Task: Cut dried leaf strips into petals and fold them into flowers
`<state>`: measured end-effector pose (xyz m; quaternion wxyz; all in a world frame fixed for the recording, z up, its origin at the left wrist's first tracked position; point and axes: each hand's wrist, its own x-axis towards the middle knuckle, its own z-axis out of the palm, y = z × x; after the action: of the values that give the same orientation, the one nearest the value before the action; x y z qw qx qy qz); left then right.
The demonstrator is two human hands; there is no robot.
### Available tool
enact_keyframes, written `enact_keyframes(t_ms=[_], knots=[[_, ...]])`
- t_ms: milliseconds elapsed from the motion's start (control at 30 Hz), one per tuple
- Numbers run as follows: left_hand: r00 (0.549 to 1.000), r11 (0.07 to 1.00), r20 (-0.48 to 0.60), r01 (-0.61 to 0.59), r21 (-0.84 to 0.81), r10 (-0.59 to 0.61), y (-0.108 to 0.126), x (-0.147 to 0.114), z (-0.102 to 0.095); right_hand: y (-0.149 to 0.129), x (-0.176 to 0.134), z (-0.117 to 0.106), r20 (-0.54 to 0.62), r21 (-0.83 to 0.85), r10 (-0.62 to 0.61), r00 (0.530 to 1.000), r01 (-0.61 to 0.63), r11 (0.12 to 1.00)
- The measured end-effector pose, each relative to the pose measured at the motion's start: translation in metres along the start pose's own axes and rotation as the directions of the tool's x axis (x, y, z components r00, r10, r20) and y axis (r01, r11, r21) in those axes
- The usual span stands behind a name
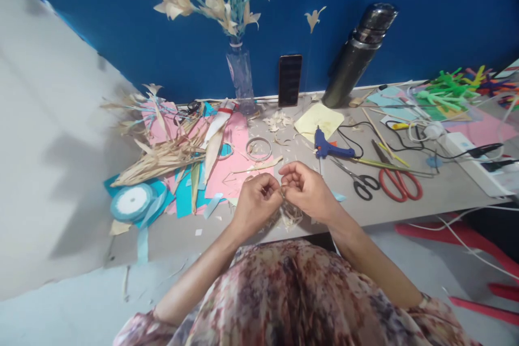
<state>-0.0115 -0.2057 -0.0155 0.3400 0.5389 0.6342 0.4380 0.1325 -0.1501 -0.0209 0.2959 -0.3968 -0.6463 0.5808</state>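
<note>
Close to the table's front edge, my left hand (258, 201) and my right hand (307, 190) meet with their fingertips together. Both are closed in a pinch, and whatever sits between the fingers is too small to make out. Beneath them lies a tangle of dry fibre scraps (292, 215), partly covered by the hands. Just beyond my left hand a dry husk strip (259, 165) rests on pink paper (217, 181). A roll of tape (258, 149) lies a little farther back.
On the right are a blue glue gun (330, 146), black-handled scissors (363, 184), red-handled scissors (399, 181) and a white power strip (472, 162). Dry husks (158, 165) and a ribbon spool (132, 203) lie left. A bottle of husk flowers (240, 73), a phone (290, 80) and a flask (352, 65) stand behind.
</note>
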Motion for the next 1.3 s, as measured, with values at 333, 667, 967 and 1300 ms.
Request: enact_keyframes(t_ms=[333,667,967,1300], knots=[[0.996,0.991,0.082,-0.037,-0.13,0.047,-0.013,0.002,-0.001,-0.004,-0.004,0.007,-0.064,-0.168,-0.032,0.997,0.021,0.986],[0.98,0.913,0.136,0.187,-0.362,-0.146,-0.009,0.006,-0.013,-0.012,-0.004,-0.011,-0.119,0.144,0.114,0.986,-0.096,0.985],[0.97,0.852,0.187,0.225,-0.473,-0.153,-0.006,-0.002,-0.002,-0.004,-0.003,-0.001,-0.062,0.141,0.072,0.995,-0.063,0.988],[0.937,0.543,0.268,0.347,-0.764,-0.223,-0.008,-0.001,-0.02,0.014,0.004,-0.046,-0.343,-0.293,-0.131,0.93,0.027,0.956]])
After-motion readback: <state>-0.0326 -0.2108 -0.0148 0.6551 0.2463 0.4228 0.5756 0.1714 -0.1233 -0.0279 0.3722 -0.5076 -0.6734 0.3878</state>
